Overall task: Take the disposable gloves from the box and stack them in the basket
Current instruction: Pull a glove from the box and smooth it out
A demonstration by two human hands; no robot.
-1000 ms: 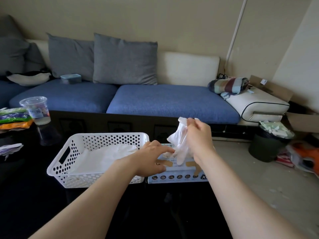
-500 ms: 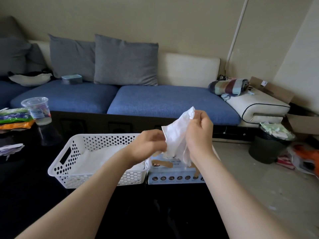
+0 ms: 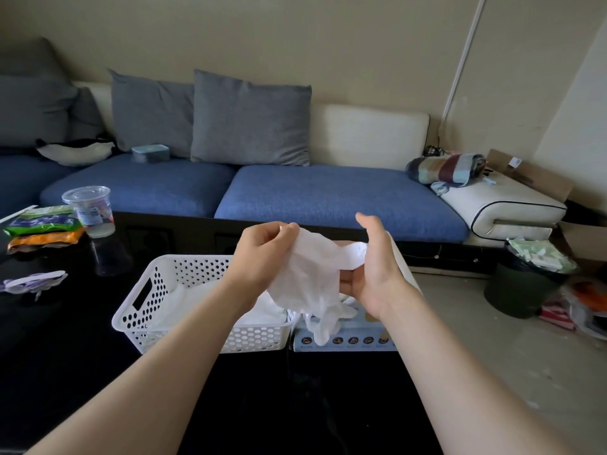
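Left hand [image 3: 262, 257] and right hand [image 3: 374, 274] each pinch an edge of the glove [image 3: 312, 284]: limp, featherlight, slippery, probably best held by its cuff.

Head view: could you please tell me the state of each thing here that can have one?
glove: held spread in the air between both hands.
left hand: pinches the glove's upper edge.
right hand: grips the glove's other end.
basket: upright on the table, gloves lying inside.
box: flat beside the basket, opening hidden.
cup: upright, lid on.
bin: filled to the brim.
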